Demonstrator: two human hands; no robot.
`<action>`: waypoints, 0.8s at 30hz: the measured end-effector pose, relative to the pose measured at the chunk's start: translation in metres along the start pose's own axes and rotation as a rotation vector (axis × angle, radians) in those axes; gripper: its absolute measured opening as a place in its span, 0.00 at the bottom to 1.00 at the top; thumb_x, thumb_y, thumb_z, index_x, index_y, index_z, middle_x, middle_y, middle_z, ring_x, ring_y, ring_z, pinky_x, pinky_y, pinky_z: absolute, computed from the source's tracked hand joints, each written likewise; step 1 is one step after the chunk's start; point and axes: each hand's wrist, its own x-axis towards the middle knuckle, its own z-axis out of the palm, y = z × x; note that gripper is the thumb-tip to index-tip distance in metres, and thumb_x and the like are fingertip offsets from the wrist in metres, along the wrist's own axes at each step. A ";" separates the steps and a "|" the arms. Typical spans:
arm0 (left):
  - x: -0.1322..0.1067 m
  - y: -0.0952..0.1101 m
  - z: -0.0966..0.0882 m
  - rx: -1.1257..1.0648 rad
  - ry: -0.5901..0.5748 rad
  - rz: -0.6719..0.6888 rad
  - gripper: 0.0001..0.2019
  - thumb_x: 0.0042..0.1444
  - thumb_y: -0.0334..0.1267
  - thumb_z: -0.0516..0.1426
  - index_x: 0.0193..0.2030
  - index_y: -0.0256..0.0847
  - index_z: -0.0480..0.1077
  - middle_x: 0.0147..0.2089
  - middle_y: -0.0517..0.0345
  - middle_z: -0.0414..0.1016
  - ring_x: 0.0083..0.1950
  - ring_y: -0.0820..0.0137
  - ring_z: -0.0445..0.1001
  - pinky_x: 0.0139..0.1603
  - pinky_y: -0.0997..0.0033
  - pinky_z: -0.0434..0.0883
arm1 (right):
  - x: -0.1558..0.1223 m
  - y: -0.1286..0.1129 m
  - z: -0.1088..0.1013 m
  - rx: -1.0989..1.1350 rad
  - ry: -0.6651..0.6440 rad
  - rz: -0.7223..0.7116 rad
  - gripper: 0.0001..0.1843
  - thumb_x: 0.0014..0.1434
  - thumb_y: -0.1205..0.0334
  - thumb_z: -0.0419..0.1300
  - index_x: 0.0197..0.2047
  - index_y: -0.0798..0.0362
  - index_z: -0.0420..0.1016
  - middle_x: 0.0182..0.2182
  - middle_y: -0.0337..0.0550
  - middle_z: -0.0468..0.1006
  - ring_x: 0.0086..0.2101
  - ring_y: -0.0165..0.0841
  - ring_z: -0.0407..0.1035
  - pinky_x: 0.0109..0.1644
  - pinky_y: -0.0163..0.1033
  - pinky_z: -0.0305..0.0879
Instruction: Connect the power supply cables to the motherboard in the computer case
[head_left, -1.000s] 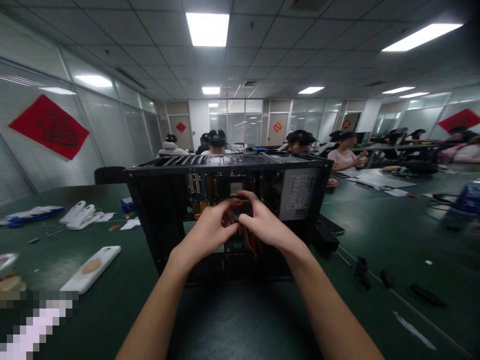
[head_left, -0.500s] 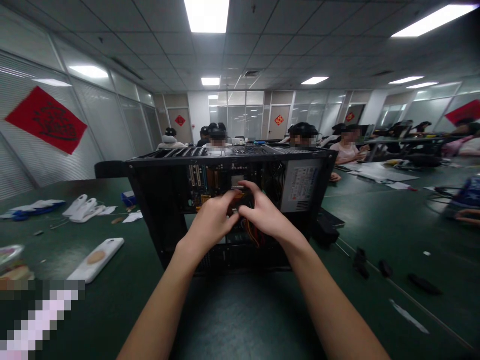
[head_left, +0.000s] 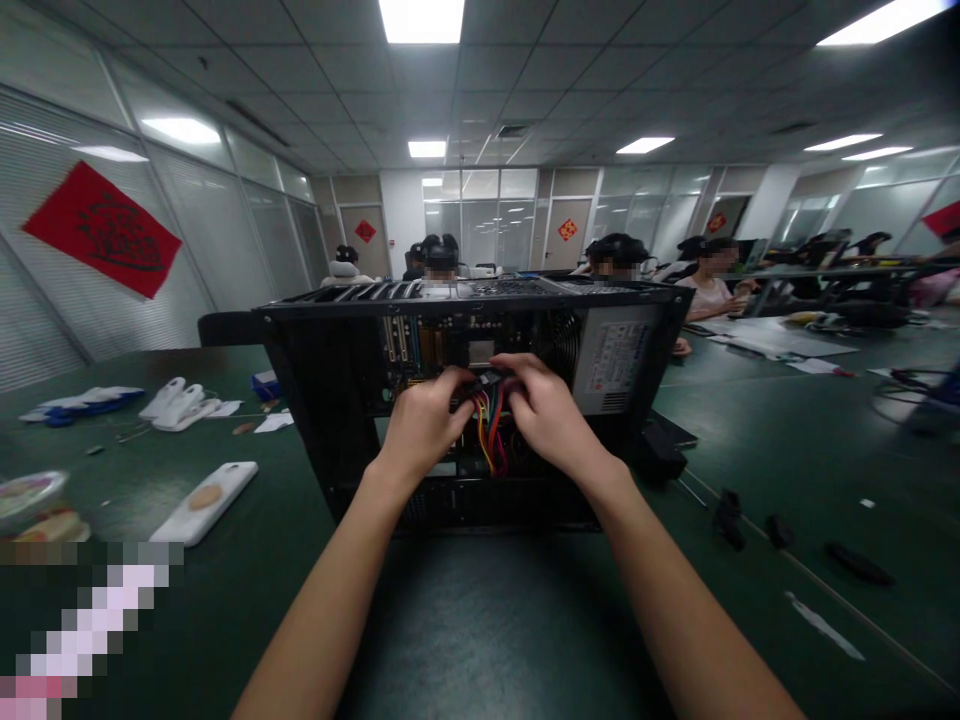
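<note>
An open black computer case [head_left: 311, 400] stands in front of me on the table. Inside it my left hand [head_left: 424, 425] and my right hand [head_left: 551, 410] face each other, fingers closed on a dark power connector [head_left: 487, 378]. Multicoloured wires [head_left: 491, 430] hang down from the connector between my hands. Just behind my fingertips is the motherboard [head_left: 424, 345], with a pale square part [head_left: 481, 352] showing above the connector. The silver power supply [head_left: 615, 355] sits at the upper right of the case, beside a fan [head_left: 566, 340]. My fingers partly hide the connector's ends.
On the green table [head_left: 480, 620] a white phone [head_left: 206, 503] and white bundled items [head_left: 176, 405] lie to the left. Small black parts [head_left: 859, 563] and a black box [head_left: 656, 450] lie to the right. Several people sit beyond the case.
My hands have drawn slightly apart, and the connector with its coloured wires now shows between them. The view has shifted a little.
</note>
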 end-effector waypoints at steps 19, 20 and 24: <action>-0.007 -0.036 0.049 0.214 -0.355 -0.121 0.12 0.67 0.40 0.51 0.46 0.41 0.75 0.44 0.49 0.80 0.47 0.61 0.78 0.45 0.68 0.70 | -0.008 0.051 0.024 -0.602 -0.364 0.262 0.12 0.60 0.71 0.56 0.47 0.58 0.74 0.49 0.54 0.74 0.49 0.40 0.70 0.51 0.38 0.64; -0.008 -0.038 0.051 0.195 -0.382 -0.115 0.12 0.67 0.39 0.51 0.46 0.41 0.75 0.44 0.49 0.79 0.47 0.62 0.78 0.45 0.69 0.70 | -0.008 0.054 0.025 -0.586 -0.367 0.267 0.13 0.59 0.71 0.56 0.47 0.58 0.74 0.49 0.54 0.74 0.49 0.40 0.70 0.51 0.38 0.64; -0.011 -0.043 0.058 0.136 -0.426 -0.068 0.13 0.67 0.34 0.49 0.49 0.41 0.74 0.48 0.49 0.78 0.51 0.64 0.76 0.50 0.68 0.70 | -0.008 0.060 0.028 -0.529 -0.369 0.283 0.13 0.58 0.71 0.56 0.47 0.56 0.75 0.51 0.52 0.75 0.50 0.39 0.70 0.51 0.37 0.65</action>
